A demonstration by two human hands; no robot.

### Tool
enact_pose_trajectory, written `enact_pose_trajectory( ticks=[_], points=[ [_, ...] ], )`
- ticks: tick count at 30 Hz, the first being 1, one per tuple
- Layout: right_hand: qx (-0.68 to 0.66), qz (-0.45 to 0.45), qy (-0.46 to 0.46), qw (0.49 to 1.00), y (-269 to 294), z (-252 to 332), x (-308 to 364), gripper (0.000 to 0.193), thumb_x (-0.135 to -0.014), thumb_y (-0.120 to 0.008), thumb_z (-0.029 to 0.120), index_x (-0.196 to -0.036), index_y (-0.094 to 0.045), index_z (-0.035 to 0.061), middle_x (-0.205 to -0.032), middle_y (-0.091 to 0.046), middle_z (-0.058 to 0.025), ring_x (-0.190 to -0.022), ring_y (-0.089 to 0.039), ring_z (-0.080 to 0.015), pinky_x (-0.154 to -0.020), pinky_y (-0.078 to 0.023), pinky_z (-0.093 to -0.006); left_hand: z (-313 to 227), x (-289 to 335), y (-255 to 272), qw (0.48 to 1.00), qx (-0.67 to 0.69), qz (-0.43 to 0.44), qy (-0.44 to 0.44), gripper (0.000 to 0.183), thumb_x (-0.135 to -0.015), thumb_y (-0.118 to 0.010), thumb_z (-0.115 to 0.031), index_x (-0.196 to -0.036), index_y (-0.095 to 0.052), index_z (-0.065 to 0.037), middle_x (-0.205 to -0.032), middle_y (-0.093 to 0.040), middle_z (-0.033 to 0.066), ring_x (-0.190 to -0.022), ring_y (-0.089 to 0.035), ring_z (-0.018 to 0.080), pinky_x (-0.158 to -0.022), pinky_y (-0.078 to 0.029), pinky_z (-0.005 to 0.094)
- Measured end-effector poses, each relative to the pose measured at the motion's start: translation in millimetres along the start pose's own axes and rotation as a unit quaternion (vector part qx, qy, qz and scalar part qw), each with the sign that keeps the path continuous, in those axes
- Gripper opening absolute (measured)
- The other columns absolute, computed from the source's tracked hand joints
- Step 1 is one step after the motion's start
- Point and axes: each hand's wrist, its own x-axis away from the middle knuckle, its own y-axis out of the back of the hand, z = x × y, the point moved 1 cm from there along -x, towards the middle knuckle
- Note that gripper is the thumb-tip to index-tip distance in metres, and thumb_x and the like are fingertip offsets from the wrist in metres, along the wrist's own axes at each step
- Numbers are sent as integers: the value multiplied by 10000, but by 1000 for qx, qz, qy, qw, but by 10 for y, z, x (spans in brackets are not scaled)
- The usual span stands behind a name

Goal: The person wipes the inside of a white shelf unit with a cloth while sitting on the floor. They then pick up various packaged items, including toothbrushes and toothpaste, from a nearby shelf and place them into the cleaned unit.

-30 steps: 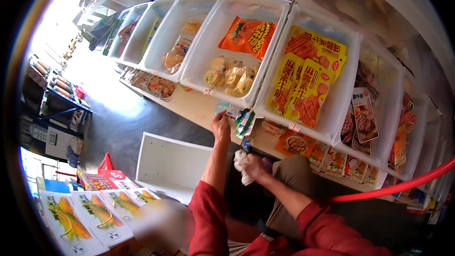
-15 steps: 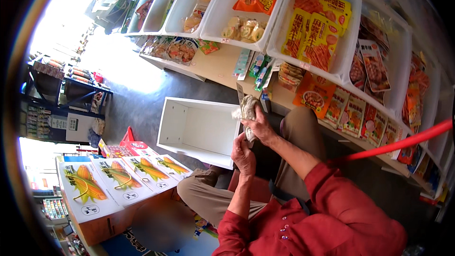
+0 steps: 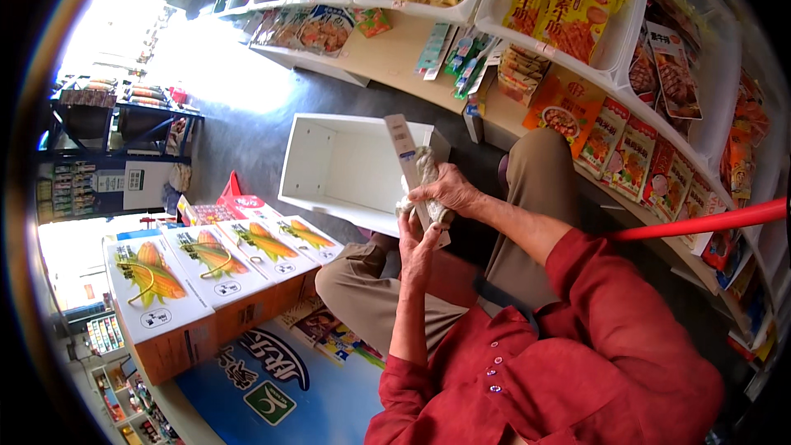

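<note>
In front of my lap, my right hand [image 3: 453, 194] grips a crumpled whitish cloth [image 3: 426, 166], its fingers closed round it and against a long flat pale strip [image 3: 402, 142]. The strip stands tilted, its upper end pointing away from me, with small marks on its face. Below, my left hand [image 3: 416, 245] pinches the strip near its lower end. Part of the cloth hangs between the two hands. What the strip belongs to cannot be told. Just beyond the hands lies an open white box-shaped cabinet [image 3: 334, 159] on the floor, partly hidden by strip and cloth.
White plastic bins [image 3: 630, 62] of snack packets line a shelf [image 3: 395, 56] at the far right. Cartons with corn pictures [image 3: 148, 280] stand at my left above a blue printed surface [image 3: 329, 379]. A red pole [image 3: 709, 219] reaches in from the right.
The strip has turned and come up, so its broad face now shows beyond the cloth. My hands are closer together on it. The whole view has shifted, showing more of the blue surface.
</note>
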Motion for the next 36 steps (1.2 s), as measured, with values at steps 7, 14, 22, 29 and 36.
enact_pose_trajectory(
  ticks=[7,14,22,29,36],
  points=[
    [379,16,123,917,-73,-347,52,373,-788,-567,364,-1026,-578,76,-759,-593,-239,-710,-611,-330,-608,-486,-395,84,134,224,994,21,15,104,533,-787,-585,-32,-1223,-285,-92,-888,-541,84,-592,-581,171,-451,-496,275],
    [445,-179,202,854,206,-107,9,174,-818,-531,239,-909,-616,118,-672,-560,-134,-602,-561,-295,-522,-450,-404,23,385,361,981,62,27,183,415,-870,-503,-123,-1230,-297,-98,-1014,-580,149,-509,-569,169,-409,-495,265],
    [601,20,332,727,-202,-209,443,287,-765,-530,358,-879,-612,108,-867,-579,-88,-1015,-476,-239,-831,-290,-507,25,413,305,955,36,154,251,382,-790,-552,-70,-1141,-402,-56,-827,-590,128,-430,-530,173,-367,-443,262],
    [492,-166,61,852,360,-429,-88,287,-763,-502,330,-723,-593,61,-710,-587,-192,-688,-588,-388,-604,-477,-438,-197,656,346,937,50,179,295,539,-790,-562,-99,-1261,-308,-34,-817,-587,167,-411,-527,187,-355,-443,260],
    [-30,-146,-12,989,427,-102,-186,341,-790,-564,335,-732,-615,3,-702,-627,-56,-636,-579,-122,-612,-462,-268,-100,885,521,940,234,118,221,534,-898,-471,-314,-1303,-254,-41,-608,-513,124,-341,-449,135,-283,-378,211]
  ],
)
